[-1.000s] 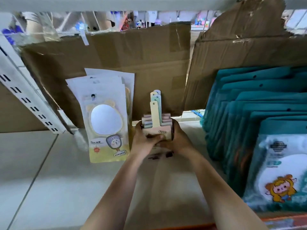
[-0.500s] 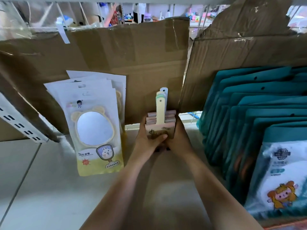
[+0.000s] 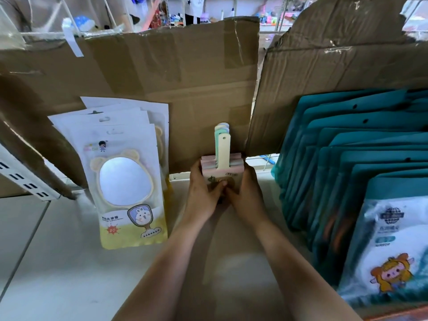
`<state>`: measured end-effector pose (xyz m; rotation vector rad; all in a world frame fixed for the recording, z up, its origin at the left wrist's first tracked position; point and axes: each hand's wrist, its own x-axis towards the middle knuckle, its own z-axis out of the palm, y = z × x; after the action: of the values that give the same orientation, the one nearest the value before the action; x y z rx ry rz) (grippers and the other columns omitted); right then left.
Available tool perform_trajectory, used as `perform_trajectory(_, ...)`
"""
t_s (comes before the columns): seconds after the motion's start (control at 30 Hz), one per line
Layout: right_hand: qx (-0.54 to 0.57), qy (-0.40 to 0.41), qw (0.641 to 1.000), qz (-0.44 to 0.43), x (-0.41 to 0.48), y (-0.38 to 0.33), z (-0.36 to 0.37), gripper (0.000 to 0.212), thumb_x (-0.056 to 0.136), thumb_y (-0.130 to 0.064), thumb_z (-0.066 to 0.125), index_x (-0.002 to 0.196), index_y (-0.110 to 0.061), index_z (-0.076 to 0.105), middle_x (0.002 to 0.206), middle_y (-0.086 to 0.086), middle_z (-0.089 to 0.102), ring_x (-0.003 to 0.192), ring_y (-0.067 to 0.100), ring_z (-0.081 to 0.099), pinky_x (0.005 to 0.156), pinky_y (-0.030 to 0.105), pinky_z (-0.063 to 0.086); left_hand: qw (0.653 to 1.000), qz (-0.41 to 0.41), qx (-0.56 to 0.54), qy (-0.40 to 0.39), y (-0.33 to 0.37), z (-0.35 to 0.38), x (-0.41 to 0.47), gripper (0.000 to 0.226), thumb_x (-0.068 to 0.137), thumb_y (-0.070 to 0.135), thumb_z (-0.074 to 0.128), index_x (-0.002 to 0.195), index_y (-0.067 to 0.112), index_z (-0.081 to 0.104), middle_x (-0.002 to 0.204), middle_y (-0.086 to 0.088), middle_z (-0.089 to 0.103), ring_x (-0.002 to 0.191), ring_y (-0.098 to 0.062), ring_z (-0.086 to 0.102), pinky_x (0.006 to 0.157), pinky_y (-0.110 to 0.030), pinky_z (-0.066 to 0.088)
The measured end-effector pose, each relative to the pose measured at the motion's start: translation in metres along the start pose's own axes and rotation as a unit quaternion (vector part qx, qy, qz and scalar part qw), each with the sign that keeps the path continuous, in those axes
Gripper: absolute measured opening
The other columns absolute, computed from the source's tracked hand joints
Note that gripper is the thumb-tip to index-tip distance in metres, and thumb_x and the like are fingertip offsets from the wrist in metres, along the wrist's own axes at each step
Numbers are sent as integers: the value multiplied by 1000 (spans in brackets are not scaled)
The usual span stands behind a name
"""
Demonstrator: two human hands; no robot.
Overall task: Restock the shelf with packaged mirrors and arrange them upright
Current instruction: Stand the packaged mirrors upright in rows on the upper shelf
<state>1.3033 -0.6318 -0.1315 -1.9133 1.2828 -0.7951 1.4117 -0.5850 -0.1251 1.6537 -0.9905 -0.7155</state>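
Note:
A bundle of pastel hand mirrors [image 3: 222, 156] stands on the white shelf [image 3: 58, 262], handles pointing up, against the cardboard at the back. My left hand [image 3: 203, 193] grips its left side and my right hand [image 3: 246, 193] grips its right side, thumbs meeting on the front face. To the left, several packaged bear-shaped mirrors [image 3: 129, 179] lean upright against the cardboard, the front one showing its round glass.
Flattened brown cardboard [image 3: 176, 84] lines the shelf's back. A row of teal packets [image 3: 361, 172] stands at the right, the nearest printed with a cartoon girl. A slotted white shelf upright [image 3: 20, 179] slants at the left. Other store goods show behind.
Both hands kept hold of the mirror bundle and slid it a little farther back toward the cardboard. The view has moved closer and slightly left.

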Motion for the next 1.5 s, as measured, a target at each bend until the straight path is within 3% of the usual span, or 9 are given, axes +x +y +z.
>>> perform_trajectory(0.17,-9,-17,1000,25,4,-2,2,64,89,-18,62,142,-5,28,134,12,39,123,23,42,87,14,29,995,2,71,63,9,4,-5,64,84,13,68,139,12,36,139,-8,41,122,-21,48,89,-9,32)
perform_trajectory(0.33,-12,-34,998,46,-1,-2,4,67,85,-15,64,141,-9,28,135,11,40,125,23,44,98,22,36,984,-39,164,67,14,12,-16,65,90,30,59,142,6,27,144,-11,31,124,-32,45,95,-33,41)
perform_trajectory(0.43,9,-15,999,47,-2,-2,1,71,81,-17,65,142,-12,29,135,11,43,124,24,47,102,38,43,984,-31,163,58,17,12,-13,78,88,33,62,147,9,17,147,-12,27,129,-32,39,100,-35,37)
perform_trajectory(0.57,5,-9,998,63,-4,-7,-1,70,78,-17,66,140,-11,34,134,12,45,123,26,48,101,31,41,986,-22,152,65,16,8,-13,87,84,30,68,149,12,13,149,-12,26,134,-32,36,108,-38,35)
perform_trajectory(0.87,-51,-17,993,108,-18,-6,-2,93,82,-28,70,150,-8,9,152,14,23,140,28,25,112,37,29,981,4,178,75,11,1,-34,79,87,23,64,148,6,15,148,-15,25,135,-31,31,106,-30,29)
perform_trajectory(1.1,4,188,979,-83,-54,-31,-8,42,83,-10,61,124,-9,54,120,10,53,109,27,53,95,37,45,915,177,194,307,30,-13,-62,55,82,28,62,131,8,46,116,-19,52,110,-29,42,92,-44,38)
perform_trajectory(1.27,39,96,988,-116,-77,-50,11,36,87,-14,63,122,-11,57,120,7,57,101,10,54,89,15,39,872,193,162,420,20,-73,-66,68,75,31,73,132,12,42,127,-22,45,118,-30,38,100,-51,39)
perform_trajectory(1.4,77,-52,993,-71,-77,-63,28,70,83,-32,68,142,-16,33,142,3,39,127,13,41,107,31,36,924,51,136,353,4,-120,-58,110,61,43,82,147,23,17,149,-11,22,139,-28,22,110,-51,30)
perform_trajectory(1.5,76,-104,990,-49,-72,-76,42,91,79,-43,71,149,-18,18,151,1,25,138,17,29,112,35,29,956,-4,43,290,-10,-141,-52,127,48,56,86,146,39,5,151,-1,21,139,-21,23,100,-56,41)
